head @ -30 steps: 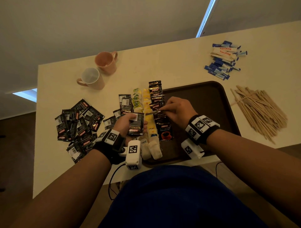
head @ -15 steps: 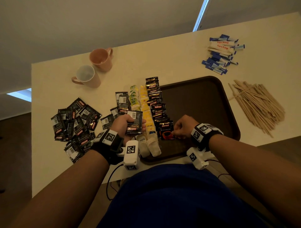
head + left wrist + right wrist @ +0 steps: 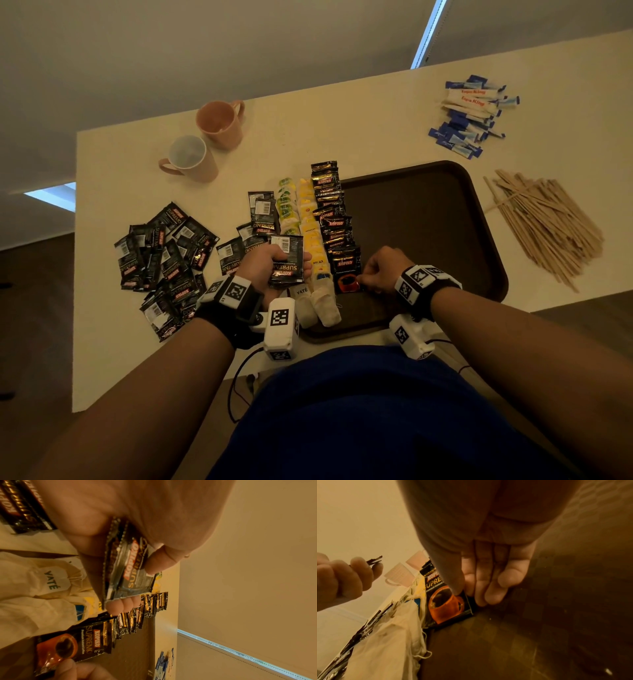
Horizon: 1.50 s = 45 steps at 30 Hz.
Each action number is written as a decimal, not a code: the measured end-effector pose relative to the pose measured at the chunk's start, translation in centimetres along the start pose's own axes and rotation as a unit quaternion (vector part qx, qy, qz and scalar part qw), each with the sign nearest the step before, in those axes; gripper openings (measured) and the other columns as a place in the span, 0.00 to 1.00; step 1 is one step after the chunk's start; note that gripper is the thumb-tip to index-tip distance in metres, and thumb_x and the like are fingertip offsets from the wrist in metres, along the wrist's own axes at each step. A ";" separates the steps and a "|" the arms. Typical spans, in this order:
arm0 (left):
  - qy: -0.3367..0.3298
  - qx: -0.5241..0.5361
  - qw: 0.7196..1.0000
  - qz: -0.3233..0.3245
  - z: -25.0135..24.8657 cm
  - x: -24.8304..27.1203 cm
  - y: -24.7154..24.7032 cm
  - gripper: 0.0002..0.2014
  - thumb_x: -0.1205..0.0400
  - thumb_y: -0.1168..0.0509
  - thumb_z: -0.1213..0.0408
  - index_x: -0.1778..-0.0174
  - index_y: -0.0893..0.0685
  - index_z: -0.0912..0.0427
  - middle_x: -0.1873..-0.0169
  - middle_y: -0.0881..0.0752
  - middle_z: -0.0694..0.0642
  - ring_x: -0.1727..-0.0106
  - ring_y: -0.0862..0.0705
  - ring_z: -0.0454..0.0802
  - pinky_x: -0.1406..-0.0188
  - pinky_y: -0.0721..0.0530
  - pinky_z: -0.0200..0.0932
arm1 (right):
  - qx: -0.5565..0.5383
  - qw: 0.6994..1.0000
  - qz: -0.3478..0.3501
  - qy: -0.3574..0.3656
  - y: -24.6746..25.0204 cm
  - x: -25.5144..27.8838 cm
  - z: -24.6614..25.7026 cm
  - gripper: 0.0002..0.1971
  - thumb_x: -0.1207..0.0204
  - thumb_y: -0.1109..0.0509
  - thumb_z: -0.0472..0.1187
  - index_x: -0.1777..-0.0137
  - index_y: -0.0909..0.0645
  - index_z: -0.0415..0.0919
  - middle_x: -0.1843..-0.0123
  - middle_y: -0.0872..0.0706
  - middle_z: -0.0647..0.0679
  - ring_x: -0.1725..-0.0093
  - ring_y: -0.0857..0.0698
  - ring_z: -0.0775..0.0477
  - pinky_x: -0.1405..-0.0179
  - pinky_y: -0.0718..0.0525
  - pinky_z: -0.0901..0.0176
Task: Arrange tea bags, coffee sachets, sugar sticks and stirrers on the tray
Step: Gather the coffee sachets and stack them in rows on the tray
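A dark brown tray [image 3: 428,222] holds rows of tea bags [image 3: 308,219] and, beside them, an overlapping row of black coffee sachets [image 3: 334,212]. My right hand [image 3: 380,270] pinches the corner of the nearest coffee sachet [image 3: 347,282] [image 3: 447,601], which lies flat on the tray at the near end of that row. The thumb sits on top of the corner and the fingertips [image 3: 481,601] touch its edge. My left hand [image 3: 263,270] grips a small stack of coffee sachets [image 3: 286,262] [image 3: 130,569] just above the tea bags.
Loose coffee sachets [image 3: 164,253] lie in a pile on the table left of the tray. Sugar sticks [image 3: 469,116] lie at the far right, and wooden stirrers [image 3: 544,226] right of the tray. Two pink mugs [image 3: 219,125] [image 3: 190,157] stand at the back left.
My right hand came from the middle of the coffee row toward me and set a sachet down at the near end. The left hand kept its stack in place.
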State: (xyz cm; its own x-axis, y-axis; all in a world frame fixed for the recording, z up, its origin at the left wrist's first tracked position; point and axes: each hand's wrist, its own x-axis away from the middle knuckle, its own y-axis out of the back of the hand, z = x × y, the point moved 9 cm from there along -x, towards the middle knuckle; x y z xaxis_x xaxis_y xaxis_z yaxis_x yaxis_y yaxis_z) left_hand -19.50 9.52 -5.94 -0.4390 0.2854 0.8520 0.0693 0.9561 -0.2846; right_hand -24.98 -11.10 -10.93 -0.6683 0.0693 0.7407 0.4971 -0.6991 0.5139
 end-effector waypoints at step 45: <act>-0.004 -0.053 0.998 -0.031 1.1 1.1 0.0 0.14 0.13 0.43 0.74 0.31 0.26 0.70 0.39 0.17 0.75 0.54 0.11 0.67 0.70 0.10 0.54 | -0.064 0.997 0.000 0.051 -0.1 2.0 -0.3 0.04 0.26 0.23 0.37 0.56 0.13 0.36 0.63 0.08 0.42 0.61 0.08 0.46 0.56 0.10 0.59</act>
State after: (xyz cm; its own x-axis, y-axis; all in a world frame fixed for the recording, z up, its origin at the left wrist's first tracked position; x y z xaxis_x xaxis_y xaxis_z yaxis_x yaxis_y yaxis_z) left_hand -20.94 9.79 -5.45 -0.4525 0.2254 0.8628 0.1357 0.9737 -0.1832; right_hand -26.54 -11.11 -9.70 -0.7237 0.0012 0.6901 0.4269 -0.7850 0.4490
